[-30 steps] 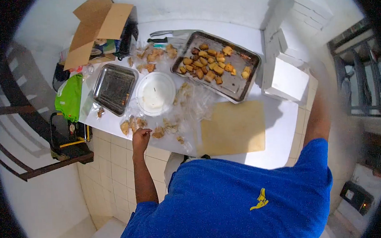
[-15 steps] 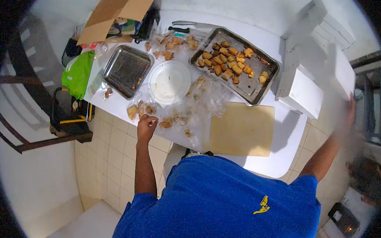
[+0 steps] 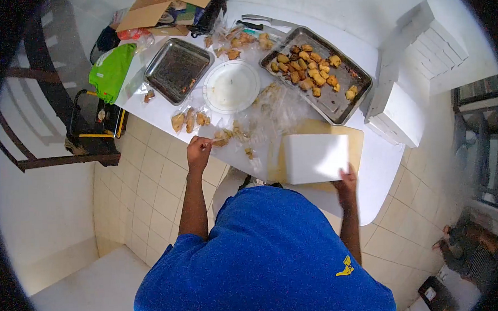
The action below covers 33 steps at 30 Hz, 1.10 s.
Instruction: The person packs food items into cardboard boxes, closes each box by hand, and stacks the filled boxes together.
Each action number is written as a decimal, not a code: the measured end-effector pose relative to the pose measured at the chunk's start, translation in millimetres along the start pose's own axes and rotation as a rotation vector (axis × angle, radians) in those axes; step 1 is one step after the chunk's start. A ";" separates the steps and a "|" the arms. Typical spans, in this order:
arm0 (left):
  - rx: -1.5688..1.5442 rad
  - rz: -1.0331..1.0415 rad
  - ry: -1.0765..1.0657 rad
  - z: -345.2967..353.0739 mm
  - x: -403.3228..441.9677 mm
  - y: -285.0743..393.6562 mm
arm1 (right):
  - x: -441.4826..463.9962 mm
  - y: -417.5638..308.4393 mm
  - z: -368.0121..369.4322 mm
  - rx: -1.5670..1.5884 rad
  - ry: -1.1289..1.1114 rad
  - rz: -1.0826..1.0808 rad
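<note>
My right hand [image 3: 348, 179] grips the lower right corner of a flat white box [image 3: 317, 158], which covers much of the yellow cutting board [image 3: 356, 145]. My left hand [image 3: 199, 150] is closed in a pinch at the table's front edge, beside small plastic bags of fried pieces [image 3: 189, 120]; what it pinches is too small to make out. A white plate [image 3: 231, 87] lies beyond it, next to crumpled clear plastic bags [image 3: 275, 112]. Browned chunks [image 3: 313, 69] fill part of the large metal tray [image 3: 337, 117] behind the board.
A smaller metal tray [image 3: 170, 75], a green bag [image 3: 112, 72] and an open cardboard box [image 3: 145, 14] are at the left. A knife [image 3: 265, 19] lies at the back. White boxes [image 3: 397, 115] stand at the right. Part of another person [image 3: 469, 246] shows at the lower right.
My right hand has come in from the far right with the white box, now over the cutting board. My left hand remains near the small bags. The camera view has shifted.
</note>
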<state>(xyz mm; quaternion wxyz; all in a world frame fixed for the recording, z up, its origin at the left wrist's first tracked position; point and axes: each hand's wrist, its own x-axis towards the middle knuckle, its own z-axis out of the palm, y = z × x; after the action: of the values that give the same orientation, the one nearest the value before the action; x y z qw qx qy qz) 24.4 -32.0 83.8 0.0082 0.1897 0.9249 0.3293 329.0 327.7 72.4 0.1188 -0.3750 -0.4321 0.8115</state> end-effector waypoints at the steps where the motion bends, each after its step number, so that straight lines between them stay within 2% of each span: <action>1: -0.006 -0.024 0.006 0.1 -0.5 2.5 | 2.6 21.0 7.3 -0.103 -0.024 -0.031; 2: -0.020 -0.010 0.023 1.3 -2.1 1.6 | 8.9 48.2 12.1 -0.111 0.003 -0.115; 4: -0.045 0.018 0.051 4.6 -4.7 -3.1 | 22.3 93.2 4.0 -0.049 0.117 -0.102; 7: -0.083 -0.016 0.020 3.9 -9.5 2.2 | 13.3 95.6 15.6 0.018 0.148 -0.179; 10: -0.072 -0.012 0.040 6.8 -10.8 -2.7 | 14.9 97.7 4.7 -0.332 0.191 -0.319; 13: -0.078 -0.019 0.048 3.8 -10.3 0.3 | 9.9 72.0 -1.1 -1.218 0.155 -0.396; 16: -0.083 0.007 0.068 5.3 -12.0 -1.6 | 6.3 20.5 25.8 -1.451 0.049 -0.692; 18: -0.093 0.005 0.086 9.3 -9.7 -0.9 | 9.6 -0.4 48.2 -1.660 -0.101 -0.604; 20: -0.100 0.092 0.084 12.8 -7.7 -3.6 | 22.8 -12.5 63.5 -1.844 -0.272 -0.504; 21: -0.094 0.105 0.074 14.5 -5.2 -5.1 | 29.7 -11.6 63.7 -1.882 -0.327 -0.520; 24: -0.083 0.097 0.067 18.7 1.7 -5.2 | 39.2 -11.7 64.3 -1.971 -0.387 -0.507; 28: -0.094 0.054 0.035 25.3 -0.9 -2.1 | 38.7 -1.2 55.7 -1.944 -0.335 -0.582; 33: -0.087 0.049 0.032 29.4 -9.5 -2.3 | 31.4 -5.3 64.4 -1.926 -0.271 -0.412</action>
<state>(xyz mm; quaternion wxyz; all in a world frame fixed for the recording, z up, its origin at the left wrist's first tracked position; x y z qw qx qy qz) 36.6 -19.2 58.3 -0.0066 0.2065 0.9048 0.3724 260.9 307.8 83.0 -0.1482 -0.1331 -0.9733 0.1140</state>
